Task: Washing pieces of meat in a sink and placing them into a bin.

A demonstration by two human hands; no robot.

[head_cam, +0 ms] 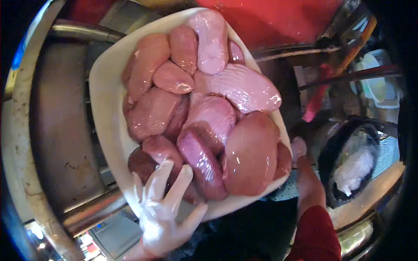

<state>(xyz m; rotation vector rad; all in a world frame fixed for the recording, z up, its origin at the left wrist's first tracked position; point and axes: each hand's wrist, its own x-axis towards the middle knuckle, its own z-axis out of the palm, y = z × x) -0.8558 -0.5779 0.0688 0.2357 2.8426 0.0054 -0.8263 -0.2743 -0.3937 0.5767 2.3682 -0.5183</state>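
A pale plastic tub (101, 98) with rounded corners fills the middle of the view. Several glossy, rounded pieces of raw meat (251, 153), pink to brownish, are piled inside it. My left hand (160, 202), in a thin whitish glove, reaches over the near left rim with its fingers spread. Its fingertips lie over a darker piece; whether they touch it is unclear. My right hand (298, 148) is beside the tub's right rim, below a red sleeve. Its fingers are largely hidden, so its grip cannot be made out.
Metal pipes (94, 208) and a stained metal panel (62, 124) stand at left. A red surface (274, 23) lies beyond the tub. At right are a dark round container (326, 182) holding a whitish plastic-like bundle (356, 169), a pink strip (315, 104) and a pale plastic basket (388, 88).
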